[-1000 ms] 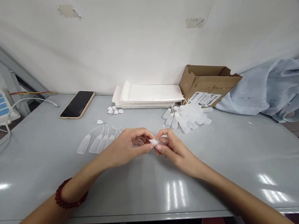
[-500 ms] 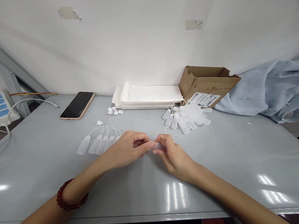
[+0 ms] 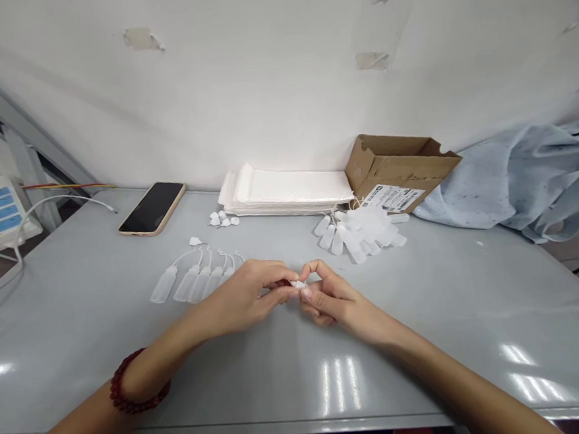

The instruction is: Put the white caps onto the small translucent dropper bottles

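My left hand (image 3: 260, 292) and my right hand (image 3: 332, 296) meet above the middle of the table, both closed on one small plastic squeeze bottle (image 3: 298, 284). Only a little of its white end shows between the fingertips; the rest is hidden in my fingers. Left of my left hand lies a row of several translucent squeeze bottles (image 3: 164, 284) with thin bent tubes on their tops. A white needle cap (image 3: 195, 241) lies behind that row. Beyond my right hand is a pile of similar translucent bottles (image 3: 364, 230).
Several white caps (image 3: 223, 218) lie by a stack of white padded envelopes (image 3: 292, 189). A phone (image 3: 153, 209) rests at the back left. An open cardboard box (image 3: 400, 169) and a light blue cloth (image 3: 505, 182) are at the back right. A power strip (image 3: 1, 211) with a white cable is far left.
The fingers of my right hand have shifted round the bottle, its thumb now near the white end. The bottle's translucent body, seen before, is now covered. The view has tilted slightly.
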`<action>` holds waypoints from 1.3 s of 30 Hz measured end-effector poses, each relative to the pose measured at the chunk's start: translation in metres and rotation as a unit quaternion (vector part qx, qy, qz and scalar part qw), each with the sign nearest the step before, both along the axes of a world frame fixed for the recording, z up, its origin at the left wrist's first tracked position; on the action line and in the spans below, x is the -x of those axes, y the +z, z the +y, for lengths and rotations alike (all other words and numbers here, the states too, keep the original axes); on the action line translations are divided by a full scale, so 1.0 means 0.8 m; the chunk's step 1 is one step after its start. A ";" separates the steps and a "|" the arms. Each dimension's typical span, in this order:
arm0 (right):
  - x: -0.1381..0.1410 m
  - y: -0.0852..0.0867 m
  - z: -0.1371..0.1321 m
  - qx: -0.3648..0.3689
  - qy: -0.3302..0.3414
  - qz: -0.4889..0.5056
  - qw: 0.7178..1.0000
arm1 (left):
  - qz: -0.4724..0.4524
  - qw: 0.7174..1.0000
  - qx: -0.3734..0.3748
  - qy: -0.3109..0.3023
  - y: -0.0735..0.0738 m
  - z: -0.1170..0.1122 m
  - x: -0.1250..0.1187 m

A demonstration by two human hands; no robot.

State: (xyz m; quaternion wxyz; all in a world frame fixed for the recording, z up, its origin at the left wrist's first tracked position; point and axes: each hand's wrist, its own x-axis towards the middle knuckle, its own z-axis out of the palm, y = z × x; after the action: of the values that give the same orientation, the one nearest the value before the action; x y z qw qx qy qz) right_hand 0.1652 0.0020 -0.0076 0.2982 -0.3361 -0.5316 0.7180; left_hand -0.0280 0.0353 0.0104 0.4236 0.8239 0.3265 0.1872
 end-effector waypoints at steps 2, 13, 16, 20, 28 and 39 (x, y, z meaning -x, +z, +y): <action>0.000 0.001 0.000 -0.005 0.006 0.000 1.000 | 0.002 0.999 0.047 0.011 0.003 0.000 0.001; -0.001 -0.032 -0.002 -0.598 -0.066 -0.389 0.698 | 0.070 0.993 0.097 -0.002 0.002 0.000 -0.002; -0.001 -0.027 -0.004 -0.602 -0.065 -0.374 0.702 | 0.056 0.994 0.089 -0.022 0.002 -0.001 -0.003; 0.001 -0.018 -0.010 -0.475 -0.050 -0.338 0.811 | 0.042 0.995 0.085 -0.026 0.002 -0.005 -0.005; 0.005 -0.009 -0.010 -0.181 -0.051 -0.190 0.964 | 0.032 0.999 0.021 -0.031 0.000 -0.010 -0.009; -0.008 0.003 0.004 -0.072 0.019 -0.124 0.989 | 0.028 0.994 -0.090 -0.048 -0.003 -0.008 -0.005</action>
State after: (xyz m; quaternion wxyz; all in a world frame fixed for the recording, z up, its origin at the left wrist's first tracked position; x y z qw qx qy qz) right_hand 0.1716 0.0051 -0.0049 0.2391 -0.3901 -0.6210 0.6364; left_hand -0.0241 0.0293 0.0078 0.3468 0.8784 0.2799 0.1726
